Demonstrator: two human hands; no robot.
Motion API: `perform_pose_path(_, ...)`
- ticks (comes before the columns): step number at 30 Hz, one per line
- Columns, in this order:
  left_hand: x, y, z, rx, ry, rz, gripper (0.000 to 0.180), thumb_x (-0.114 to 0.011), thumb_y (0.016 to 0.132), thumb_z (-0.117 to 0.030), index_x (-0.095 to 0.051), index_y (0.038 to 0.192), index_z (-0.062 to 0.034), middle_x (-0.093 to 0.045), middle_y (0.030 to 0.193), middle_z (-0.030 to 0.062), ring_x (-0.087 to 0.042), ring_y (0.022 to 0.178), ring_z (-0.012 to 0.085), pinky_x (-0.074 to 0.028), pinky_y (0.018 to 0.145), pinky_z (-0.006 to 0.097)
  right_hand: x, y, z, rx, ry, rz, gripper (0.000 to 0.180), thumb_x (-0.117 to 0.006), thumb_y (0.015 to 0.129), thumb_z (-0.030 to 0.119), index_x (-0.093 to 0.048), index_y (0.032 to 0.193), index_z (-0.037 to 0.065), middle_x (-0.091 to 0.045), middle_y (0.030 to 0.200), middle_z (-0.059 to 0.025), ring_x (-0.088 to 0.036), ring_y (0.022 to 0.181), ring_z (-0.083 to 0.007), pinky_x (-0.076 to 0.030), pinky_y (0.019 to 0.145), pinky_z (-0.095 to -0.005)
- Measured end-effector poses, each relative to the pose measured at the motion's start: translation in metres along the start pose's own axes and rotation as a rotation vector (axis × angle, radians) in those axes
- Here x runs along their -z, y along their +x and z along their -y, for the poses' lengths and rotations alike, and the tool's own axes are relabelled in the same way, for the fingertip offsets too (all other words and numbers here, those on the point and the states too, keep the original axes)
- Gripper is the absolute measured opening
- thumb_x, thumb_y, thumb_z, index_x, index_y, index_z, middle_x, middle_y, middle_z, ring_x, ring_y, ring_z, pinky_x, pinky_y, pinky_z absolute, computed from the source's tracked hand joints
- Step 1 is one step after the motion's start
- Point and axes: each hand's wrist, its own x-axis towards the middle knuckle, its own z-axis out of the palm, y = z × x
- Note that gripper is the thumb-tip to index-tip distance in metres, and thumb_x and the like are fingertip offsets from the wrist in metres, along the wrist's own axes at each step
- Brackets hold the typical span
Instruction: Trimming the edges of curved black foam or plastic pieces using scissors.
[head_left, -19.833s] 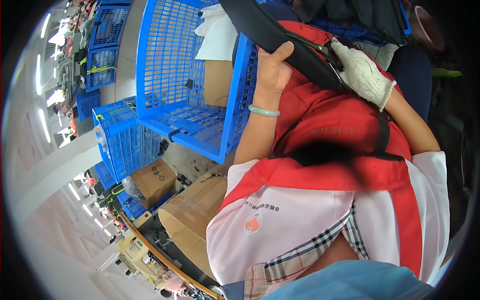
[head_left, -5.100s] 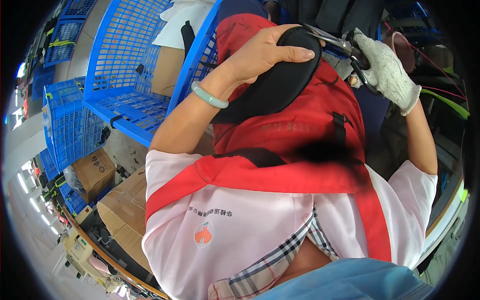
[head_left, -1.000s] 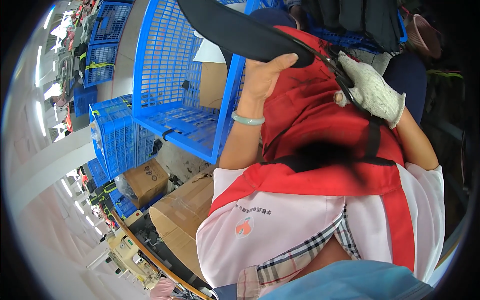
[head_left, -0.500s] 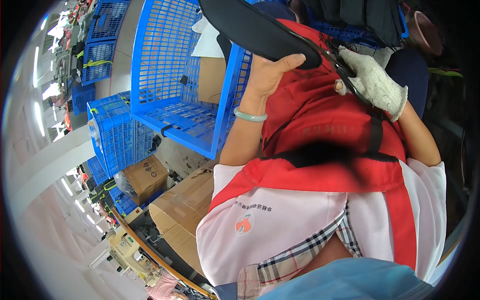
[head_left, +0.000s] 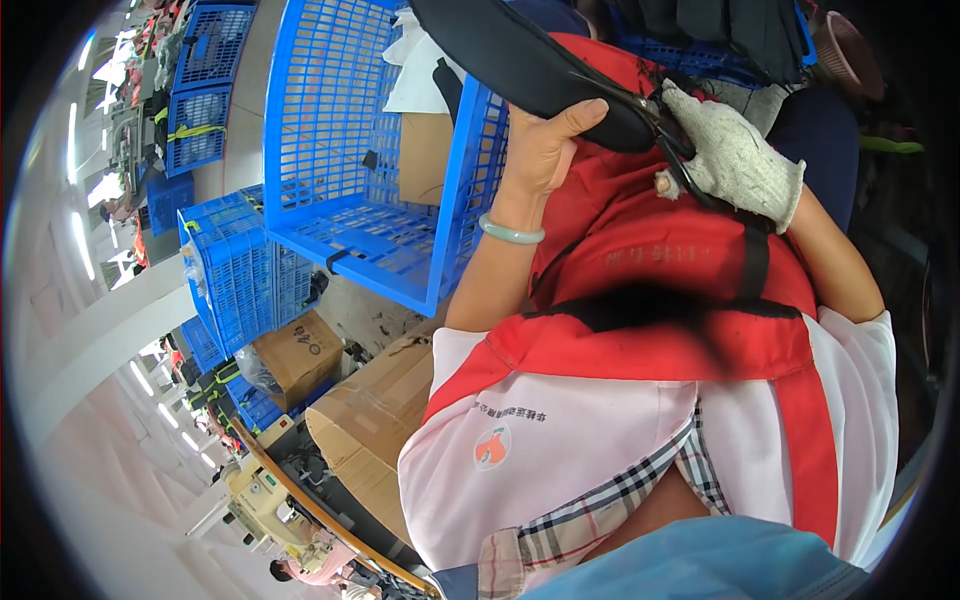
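Note:
My bare left hand (head_left: pixel 543 148), with a pale green bangle at the wrist, grips a long black padded fabric piece (head_left: pixel 510 62) near its rounded end, thumb on top. That piece slants up and left, out of the picture. A white knit glove with worn fingertips covers my right hand (head_left: pixel 742 165), which is closed round the handles of dark scissors (head_left: pixel 672 150). The scissor blades lie along the upper edge of the black piece, close to its rounded end. Both hands are over my red apron (head_left: pixel 630 225).
Beside my left arm stands a large blue plastic crate (head_left: pixel 350 245) with cardboard and white sheets inside. More blue crates (head_left: pixel 235 285) and cardboard boxes (head_left: pixel 370 405) are at the left. Black pieces (head_left: pixel 740 40) fill another crate beyond my lap, near a pink basket (head_left: pixel 845 55).
The black piece and my left hand have shifted slightly right and down. My right hand has moved a little left with the scissors, whose blades now lie nearer the piece's edge.

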Motion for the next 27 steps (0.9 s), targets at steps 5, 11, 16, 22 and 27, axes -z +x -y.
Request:
perform_pose_path(5,0.001,-0.003,0.0,-0.007,-0.068,-0.013,0.042,-0.07,0.074,0.01,-0.059,0.112,-0.0023,-0.064,0.105,0.0073,-0.063,0.095,0.019,-0.051,0.088,0.032,-0.017,0.001,-0.01,-0.101,0.711,0.063,0.031,-0.065,0.087,0.02,-0.053,0.104,-0.003,-0.063,0.071,-0.0113,-0.065,0.068,-0.0167,-0.049,0.063,-0.0274)
perform_pose_path(11,0.01,0.008,-0.009,0.024,-0.197,-0.079,0.04,-0.07,0.077,0.004,-0.056,0.114,-0.0013,-0.063,0.106,0.0074,-0.062,0.096,0.0205,-0.05,0.09,0.033,-0.011,0.003,-0.006,-0.083,0.377,0.026,0.042,-0.069,0.083,0.028,-0.053,0.105,-0.004,-0.063,0.077,-0.0167,-0.065,0.074,-0.0275,-0.05,0.068,-0.0336)
perform_pose_path(16,0.005,0.007,0.0,-0.084,-0.082,-0.026,0.039,-0.071,0.077,0.003,-0.057,0.113,-0.0013,-0.062,0.107,0.0076,-0.061,0.097,0.0197,-0.049,0.091,0.033,-0.021,0.011,-0.012,-0.025,0.03,-0.096,0.055,-0.073,0.078,0.03,-0.052,0.116,-0.002,-0.064,0.094,-0.0222,-0.063,0.086,-0.0383,-0.049,0.071,-0.0414)
perform_pose_path(22,0.017,0.01,-0.015,0.0,-0.192,-0.128,0.04,-0.073,0.074,0.005,-0.058,0.111,-0.0022,-0.064,0.103,0.0062,-0.062,0.094,0.0186,-0.05,0.088,0.031,-0.021,0.013,-0.012,-0.051,0.036,-0.078,0.068,-0.076,0.074,0.033,-0.046,0.126,0.0,-0.063,0.088,-0.0229,-0.062,0.085,-0.0377,-0.049,0.072,-0.0427)
perform_pose_path(27,0.011,0.01,-0.005,-0.087,-0.048,-0.103,0.033,-0.074,0.074,0.005,-0.062,0.104,-0.0025,-0.065,0.099,0.0058,-0.063,0.092,0.018,-0.051,0.086,0.031,-0.02,0.014,-0.009,-0.025,-0.059,-0.07,0.066,-0.071,0.078,0.029,-0.043,0.132,0.003,-0.062,0.089,-0.023,-0.061,0.087,-0.0379,-0.049,0.073,-0.0426)
